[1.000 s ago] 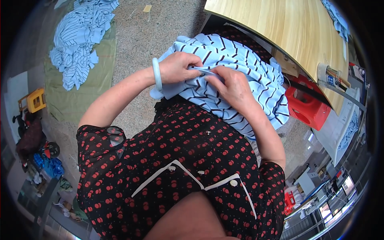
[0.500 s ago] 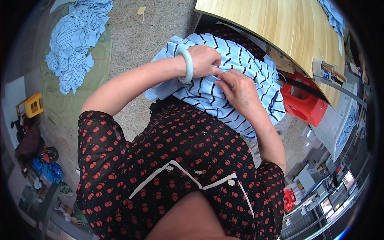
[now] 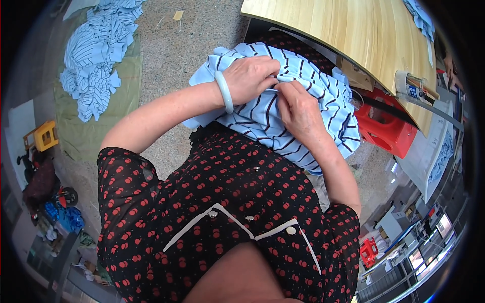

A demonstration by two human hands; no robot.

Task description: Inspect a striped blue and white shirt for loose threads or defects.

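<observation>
Across my lap lies a bunched light-blue cloth with dark stripes [image 3: 262, 123], probably a garment, though its shape is lost in folds. My left hand [image 3: 251, 77], with a pale bangle [image 3: 224, 92] at the wrist, pinches a fold of it near the top. Close beside, my right hand [image 3: 300, 112] grips the same cloth between thumb and fingers. The fingertips of both hands almost meet at one raised fold. Whether anything small sits between them is hidden.
A wooden-topped table [image 3: 333, 30] stands just ahead to the right, with a cup of tools [image 3: 410, 86] at its edge. Under it is a red plastic stool [image 3: 386, 129]. More striped cloth [image 3: 96, 55] is heaped on a green sheet [image 3: 126, 96] at left.
My left hand has turned a little at the fold, and the bangle has shifted left. My right hand stays near the same spot, still gripping the cloth.
</observation>
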